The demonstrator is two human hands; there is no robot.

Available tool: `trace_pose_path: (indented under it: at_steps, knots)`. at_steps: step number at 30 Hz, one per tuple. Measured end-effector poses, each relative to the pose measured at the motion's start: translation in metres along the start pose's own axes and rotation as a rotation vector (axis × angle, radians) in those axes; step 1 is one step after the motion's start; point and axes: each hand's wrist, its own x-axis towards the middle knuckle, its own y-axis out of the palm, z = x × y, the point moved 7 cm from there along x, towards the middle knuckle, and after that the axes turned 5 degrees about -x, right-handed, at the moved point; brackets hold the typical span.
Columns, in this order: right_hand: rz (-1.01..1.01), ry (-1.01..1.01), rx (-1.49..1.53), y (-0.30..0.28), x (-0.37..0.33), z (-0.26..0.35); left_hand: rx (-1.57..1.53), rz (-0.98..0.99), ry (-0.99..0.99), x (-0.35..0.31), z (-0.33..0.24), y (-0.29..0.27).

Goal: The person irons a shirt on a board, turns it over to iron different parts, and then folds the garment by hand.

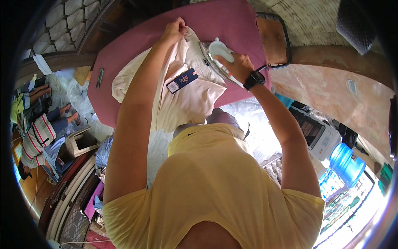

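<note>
A cream garment (166, 103), likely trousers or a shirt, is spread over a maroon padded ironing board (232, 20) and hangs over its near edge. My left hand (176, 31) pinches the garment's far edge. A dark blue hang tag (182, 80) lies on the cloth between my arms. My right hand (238, 67), with a black watch at the wrist, is wrapped around the handle of a clothes iron (220, 50) in white and grey. The iron is at the right side of the garment, tilted in view; whether its soleplate touches the cloth I cannot tell.
A small dark cutter or snips (100, 77) lies at the board's left end. Another person in a striped shirt (39, 137) is at the far left, near a beige bin (81, 142). To the right are a blue water jug (347, 165) and a white-framed appliance (317, 133).
</note>
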Motion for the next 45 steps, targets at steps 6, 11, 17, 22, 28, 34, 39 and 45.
trace_pose_path:
  at_steps: [6,11,17,22,28,34,39,45]
  knots:
    - [0.004,-0.206,-0.121,-0.001,-0.047,-0.037,0.0,0.022,-0.071,0.002,-0.003,0.001]
    - [-0.039,-0.416,-0.161,-0.006,-0.072,-0.06,0.026,0.015,-0.038,0.001,-0.01,-0.001]
    - [-0.113,-0.247,-0.097,-0.012,-0.068,-0.049,-0.012,0.009,-0.052,-0.001,-0.012,-0.004]
    - [-0.109,-0.144,-0.131,-0.008,-0.051,-0.036,-0.013,0.004,-0.047,-0.002,-0.017,-0.007]
    - [-0.121,-0.102,-0.121,-0.007,-0.034,-0.022,-0.04,-0.008,-0.076,-0.002,-0.014,-0.006]
    - [-0.259,-0.139,-0.178,-0.023,-0.011,-0.02,-0.022,-0.046,-0.035,-0.003,-0.009,-0.001]
    - [-0.279,-0.257,-0.098,-0.036,0.003,-0.005,0.022,-0.017,-0.064,-0.001,-0.003,0.002]
    - [-0.043,-0.045,-0.116,-0.016,0.016,0.01,-0.09,-0.047,-0.085,-0.002,0.007,0.004]
